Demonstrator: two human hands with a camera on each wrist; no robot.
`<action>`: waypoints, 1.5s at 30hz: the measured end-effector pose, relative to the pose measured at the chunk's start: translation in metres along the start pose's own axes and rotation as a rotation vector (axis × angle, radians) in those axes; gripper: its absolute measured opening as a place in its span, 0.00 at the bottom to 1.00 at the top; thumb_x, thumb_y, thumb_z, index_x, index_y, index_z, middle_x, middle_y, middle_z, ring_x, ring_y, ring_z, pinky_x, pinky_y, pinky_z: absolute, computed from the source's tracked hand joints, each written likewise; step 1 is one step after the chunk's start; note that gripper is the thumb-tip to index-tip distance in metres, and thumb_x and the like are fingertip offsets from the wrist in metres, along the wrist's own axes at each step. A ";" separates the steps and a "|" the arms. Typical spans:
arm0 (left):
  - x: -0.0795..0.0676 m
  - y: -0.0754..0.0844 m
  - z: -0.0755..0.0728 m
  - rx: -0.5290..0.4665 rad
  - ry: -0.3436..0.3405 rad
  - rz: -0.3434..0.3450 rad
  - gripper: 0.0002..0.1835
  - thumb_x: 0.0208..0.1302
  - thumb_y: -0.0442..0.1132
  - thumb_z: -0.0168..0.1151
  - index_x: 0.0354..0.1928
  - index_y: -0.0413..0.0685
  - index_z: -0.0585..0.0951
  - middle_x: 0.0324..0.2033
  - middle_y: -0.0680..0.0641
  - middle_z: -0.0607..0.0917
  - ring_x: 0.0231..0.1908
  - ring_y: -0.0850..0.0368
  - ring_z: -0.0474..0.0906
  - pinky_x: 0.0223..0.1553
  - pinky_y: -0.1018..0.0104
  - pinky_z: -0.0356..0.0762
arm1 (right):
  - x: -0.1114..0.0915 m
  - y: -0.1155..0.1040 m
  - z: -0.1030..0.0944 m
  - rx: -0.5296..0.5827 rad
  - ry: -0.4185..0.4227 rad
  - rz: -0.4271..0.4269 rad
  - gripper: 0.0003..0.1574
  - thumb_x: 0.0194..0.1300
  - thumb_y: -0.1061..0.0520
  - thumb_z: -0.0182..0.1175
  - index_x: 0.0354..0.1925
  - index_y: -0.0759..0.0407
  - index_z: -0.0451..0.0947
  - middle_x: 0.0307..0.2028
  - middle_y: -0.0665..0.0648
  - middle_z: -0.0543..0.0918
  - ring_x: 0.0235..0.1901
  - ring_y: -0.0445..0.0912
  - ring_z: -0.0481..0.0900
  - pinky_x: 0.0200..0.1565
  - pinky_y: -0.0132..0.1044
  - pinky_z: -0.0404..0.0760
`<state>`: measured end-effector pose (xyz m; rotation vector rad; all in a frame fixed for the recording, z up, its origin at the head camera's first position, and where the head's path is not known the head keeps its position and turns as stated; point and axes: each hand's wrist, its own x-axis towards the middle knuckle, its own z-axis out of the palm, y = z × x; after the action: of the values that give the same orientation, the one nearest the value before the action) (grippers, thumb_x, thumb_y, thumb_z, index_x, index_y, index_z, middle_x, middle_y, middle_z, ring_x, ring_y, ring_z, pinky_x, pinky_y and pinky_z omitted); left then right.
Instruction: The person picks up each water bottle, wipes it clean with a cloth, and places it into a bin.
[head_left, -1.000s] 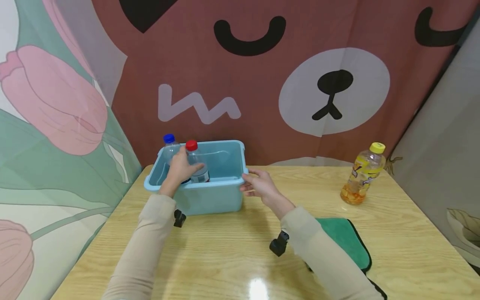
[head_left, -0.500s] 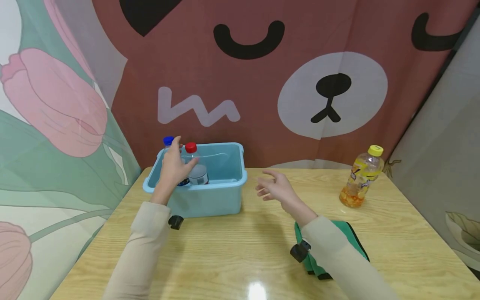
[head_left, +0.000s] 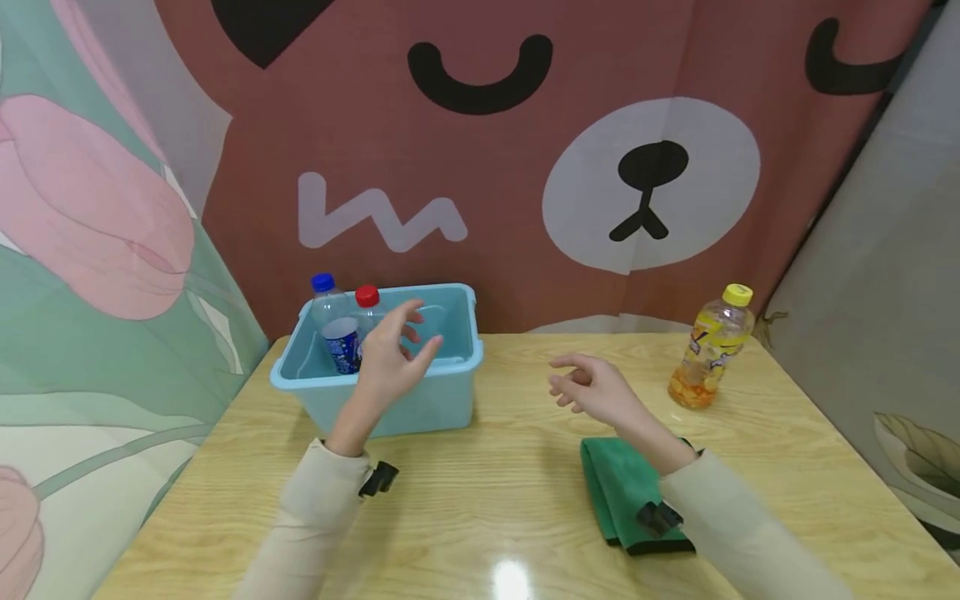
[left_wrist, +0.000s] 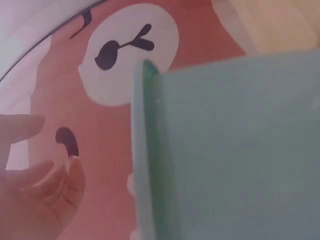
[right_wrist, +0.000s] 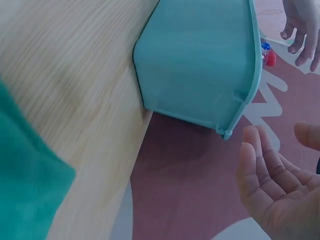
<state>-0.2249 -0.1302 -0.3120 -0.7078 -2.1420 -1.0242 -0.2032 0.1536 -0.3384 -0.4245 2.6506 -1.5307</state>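
Note:
My left hand (head_left: pixel 392 354) hovers over the front rim of a light blue plastic bin (head_left: pixel 442 400), fingers loosely bent, holding nothing. Inside the bin, at its left, stand a blue-capped clear bottle (head_left: pixel 342 342) with a blue label and a red-capped bottle (head_left: pixel 367 302), partly hidden behind my left hand. To the right of the bin, my right hand (head_left: pixel 600 392) is in the air above the table, its fingers relaxed and holding nothing. Below my right forearm lies a folded green cloth (head_left: pixel 618 492) with black edging, partly covered by the sleeve.
A yellow-capped bottle (head_left: pixel 711 346) with some orange contents stands at the right of the wooden table (head_left: pixel 465 517). Behind the table hangs a curtain (head_left: pixel 510 250) with a bear face. A flowered curtain (head_left: pixel 97 350) hangs at the left.
My left hand has come away from the bottles, towards me and to the right. The right hand has left the bin's right rim and moved rightward. The bottles stay in the bin.

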 end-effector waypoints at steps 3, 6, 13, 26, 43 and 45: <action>-0.005 0.001 0.007 -0.022 -0.030 0.047 0.24 0.52 0.31 0.66 0.52 0.33 0.72 0.34 0.40 0.79 0.25 0.51 0.75 0.19 0.63 0.75 | -0.006 0.002 -0.007 -0.054 -0.025 -0.031 0.25 0.65 0.53 0.55 0.57 0.63 0.69 0.36 0.58 0.82 0.30 0.44 0.80 0.32 0.37 0.79; -0.009 0.002 0.011 -0.058 -0.120 0.087 0.22 0.52 0.30 0.65 0.50 0.33 0.73 0.32 0.41 0.79 0.22 0.55 0.74 0.18 0.65 0.74 | -0.010 0.007 -0.015 -0.117 -0.080 -0.093 0.25 0.65 0.54 0.55 0.57 0.65 0.68 0.36 0.56 0.82 0.31 0.45 0.79 0.33 0.37 0.78; -0.018 0.000 0.023 -0.114 -0.468 0.072 0.18 0.57 0.32 0.62 0.50 0.36 0.74 0.32 0.44 0.79 0.22 0.62 0.72 0.22 0.71 0.71 | -0.021 0.026 -0.030 -0.240 -0.230 -0.246 0.25 0.65 0.53 0.54 0.56 0.67 0.69 0.40 0.59 0.81 0.39 0.49 0.80 0.39 0.39 0.79; -0.037 0.000 0.043 -0.111 -0.645 0.041 0.18 0.61 0.37 0.58 0.52 0.38 0.74 0.33 0.47 0.80 0.21 0.66 0.70 0.24 0.74 0.72 | -0.045 0.062 -0.038 -0.606 -0.385 -0.297 0.36 0.57 0.44 0.61 0.58 0.62 0.69 0.54 0.64 0.73 0.52 0.60 0.71 0.46 0.53 0.74; -0.040 0.004 0.067 -0.112 -0.703 0.054 0.18 0.61 0.37 0.59 0.51 0.38 0.74 0.33 0.47 0.80 0.23 0.65 0.72 0.27 0.75 0.73 | -0.058 0.109 -0.028 -0.714 -0.513 -0.108 0.64 0.38 0.26 0.62 0.68 0.51 0.55 0.67 0.66 0.53 0.63 0.68 0.49 0.48 0.73 0.56; -0.041 0.004 0.069 -0.113 -0.710 0.051 0.18 0.61 0.37 0.59 0.52 0.38 0.74 0.33 0.47 0.80 0.23 0.65 0.72 0.27 0.75 0.73 | -0.059 0.109 -0.028 -0.711 -0.505 -0.116 0.62 0.39 0.27 0.62 0.68 0.53 0.56 0.66 0.66 0.55 0.62 0.69 0.51 0.48 0.73 0.57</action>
<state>-0.2181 -0.0793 -0.3736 -1.3277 -2.6424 -0.9601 -0.1748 0.2441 -0.4232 -0.8643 2.6669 -0.3464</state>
